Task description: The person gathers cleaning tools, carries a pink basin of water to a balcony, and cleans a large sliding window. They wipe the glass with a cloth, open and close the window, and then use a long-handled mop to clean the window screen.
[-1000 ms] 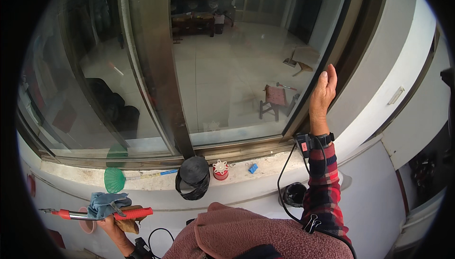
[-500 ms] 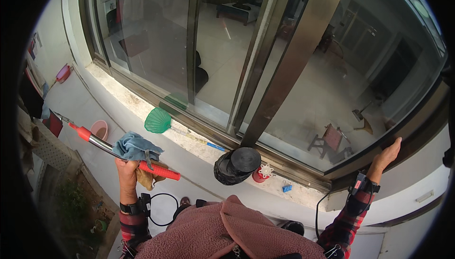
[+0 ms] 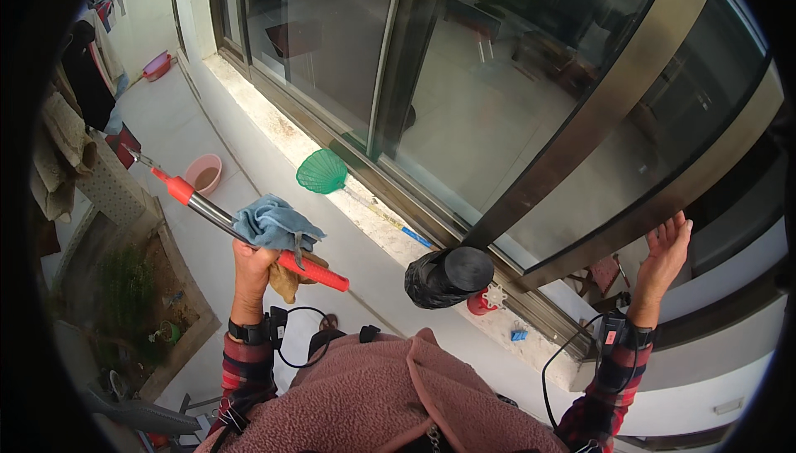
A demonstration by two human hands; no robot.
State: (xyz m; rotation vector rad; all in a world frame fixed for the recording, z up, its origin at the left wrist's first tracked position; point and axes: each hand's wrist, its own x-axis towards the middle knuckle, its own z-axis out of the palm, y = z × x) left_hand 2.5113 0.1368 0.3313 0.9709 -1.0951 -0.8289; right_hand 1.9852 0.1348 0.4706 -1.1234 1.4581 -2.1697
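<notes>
My left hand (image 3: 251, 275) is wrapped round a telescopic pole (image 3: 215, 214) with red grips and a shiny metal shaft. A crumpled blue cloth (image 3: 278, 225) lies over the pole above my fingers, and a tan cloth (image 3: 284, 285) hangs beneath it. My right hand (image 3: 665, 254) is raised with its fingers stretched out against the edge of a bronze sliding window frame (image 3: 609, 242). To the right of that frame is an open gap showing the room inside.
Along the sill (image 3: 377, 217) lie a green fly swatter (image 3: 322, 173), a black round-topped thing in black plastic (image 3: 448, 275), a red can (image 3: 481, 302) and a blue clip (image 3: 518, 334). A pink basin (image 3: 203, 173) stands on the floor; a planting bed (image 3: 137, 287) is at left.
The window sash has slid left under my right hand, opening a gap at its right side. My view has turned right. The left hand keeps its hold on the pole and cloths.
</notes>
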